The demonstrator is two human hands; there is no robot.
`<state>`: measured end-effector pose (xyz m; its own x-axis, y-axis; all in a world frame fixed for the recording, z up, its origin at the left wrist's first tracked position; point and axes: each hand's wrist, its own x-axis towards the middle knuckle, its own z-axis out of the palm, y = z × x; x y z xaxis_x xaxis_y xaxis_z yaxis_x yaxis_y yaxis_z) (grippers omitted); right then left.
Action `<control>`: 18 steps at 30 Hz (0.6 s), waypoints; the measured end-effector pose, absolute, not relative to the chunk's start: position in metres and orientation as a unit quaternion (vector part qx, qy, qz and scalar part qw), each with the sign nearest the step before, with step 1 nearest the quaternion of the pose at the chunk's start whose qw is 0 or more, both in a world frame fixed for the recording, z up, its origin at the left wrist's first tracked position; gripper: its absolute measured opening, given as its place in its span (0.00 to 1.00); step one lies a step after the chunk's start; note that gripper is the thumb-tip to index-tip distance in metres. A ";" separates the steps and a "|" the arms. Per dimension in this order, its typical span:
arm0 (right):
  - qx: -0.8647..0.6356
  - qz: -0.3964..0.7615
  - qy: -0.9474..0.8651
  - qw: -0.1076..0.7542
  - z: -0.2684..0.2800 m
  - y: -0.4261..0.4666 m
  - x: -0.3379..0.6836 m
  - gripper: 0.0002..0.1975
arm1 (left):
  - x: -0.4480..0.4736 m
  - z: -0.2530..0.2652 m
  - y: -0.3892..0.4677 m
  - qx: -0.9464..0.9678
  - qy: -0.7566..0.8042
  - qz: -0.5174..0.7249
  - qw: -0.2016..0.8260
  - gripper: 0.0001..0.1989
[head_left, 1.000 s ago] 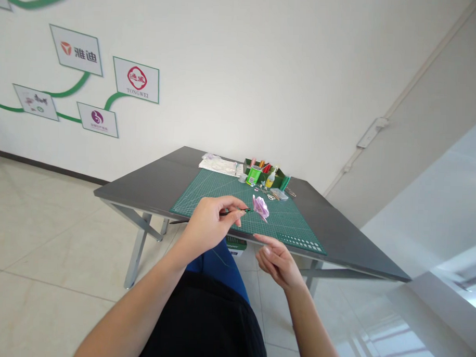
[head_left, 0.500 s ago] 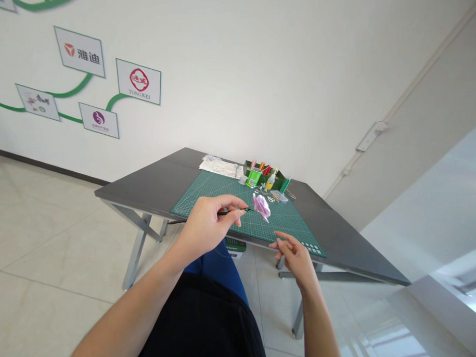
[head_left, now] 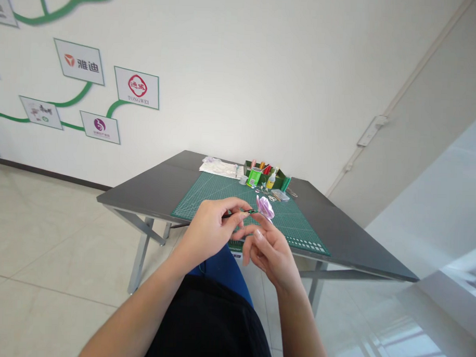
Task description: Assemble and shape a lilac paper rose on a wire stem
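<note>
A pale purple artificial flower (head_left: 265,207) is held up over the front part of the mat, its bloom tilted to the right. My left hand (head_left: 221,219) pinches its thin dark stem, which shows a bit of green close to the bloom. Just below the flower is my right hand (head_left: 267,247), fingers bent and apart, the index fingertip close to the stem. Whether that fingertip touches the stem or a fine thread, I cannot tell.
A green cutting mat (head_left: 210,190) covers much of the dark table (head_left: 144,183). At its back stand a green box (head_left: 277,178) of thread spools, a bright green can (head_left: 254,177) and a glue bottle (head_left: 271,180). Small scissors (head_left: 272,198) and white sheets (head_left: 219,168) lie nearby.
My right hand has moved left and up, from apart on the right to just beneath the flower. The left hand and flower have shifted slightly right.
</note>
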<state>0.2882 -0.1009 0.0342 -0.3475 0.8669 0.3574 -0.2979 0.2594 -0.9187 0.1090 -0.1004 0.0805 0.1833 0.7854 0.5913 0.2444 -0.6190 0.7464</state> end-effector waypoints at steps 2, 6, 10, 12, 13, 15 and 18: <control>-0.233 0.555 -0.588 0.541 0.034 -0.098 0.281 0.23 | 0.107 0.080 -0.099 0.731 0.354 0.529 0.245 0.10; -0.254 0.504 -0.564 0.602 0.032 -0.096 0.271 0.17 | 0.103 0.077 -0.098 0.738 0.342 0.527 0.247 0.10; -0.281 0.442 -0.572 0.631 0.032 -0.099 0.267 0.16 | 0.100 0.075 -0.100 0.743 0.325 0.523 0.262 0.11; -0.292 0.410 -0.579 0.641 0.034 -0.100 0.267 0.16 | 0.098 0.076 -0.103 0.745 0.321 0.520 0.266 0.11; -0.295 0.398 -0.583 0.644 0.035 -0.100 0.267 0.16 | 0.098 0.077 -0.104 0.746 0.320 0.518 0.269 0.12; -0.298 0.381 -0.591 0.645 0.038 -0.101 0.267 0.16 | 0.097 0.078 -0.107 0.744 0.320 0.515 0.280 0.14; -0.308 0.371 -0.601 0.637 0.041 -0.102 0.266 0.16 | 0.097 0.080 -0.111 0.738 0.328 0.509 0.298 0.16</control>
<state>0.2665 -0.1021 0.0414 0.0015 0.8429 0.5380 -0.1026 0.5353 -0.8384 0.0966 -0.1111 0.0797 0.2673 0.7869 0.5562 0.1803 -0.6078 0.7734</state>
